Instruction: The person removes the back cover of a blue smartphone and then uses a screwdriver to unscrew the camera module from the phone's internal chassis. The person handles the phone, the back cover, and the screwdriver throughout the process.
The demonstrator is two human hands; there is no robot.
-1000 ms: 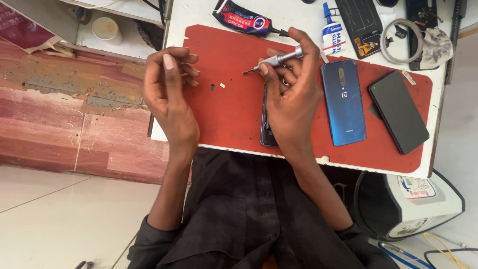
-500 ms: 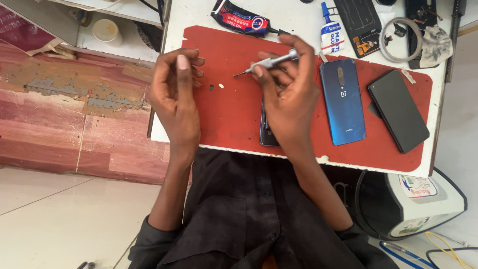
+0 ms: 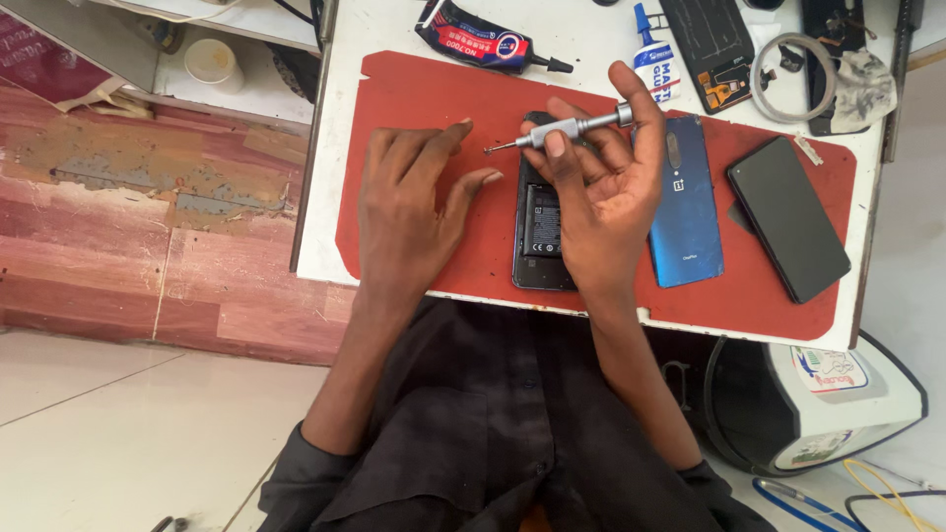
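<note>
The right hand (image 3: 601, 192) pinches a slim metal screwdriver (image 3: 567, 126) over the opened black phone (image 3: 540, 236) on the red mat (image 3: 424, 89); the left hand (image 3: 409, 202) rests spread, empty.

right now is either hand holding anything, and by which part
The right hand holds a small screwdriver by its metal handle, between thumb and fingers. The left hand holds nothing.

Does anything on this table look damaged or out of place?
Yes: the black phone on the red mat lies open, battery exposed; its blue back cover lies beside it. The table's front edge looks chipped.
</note>
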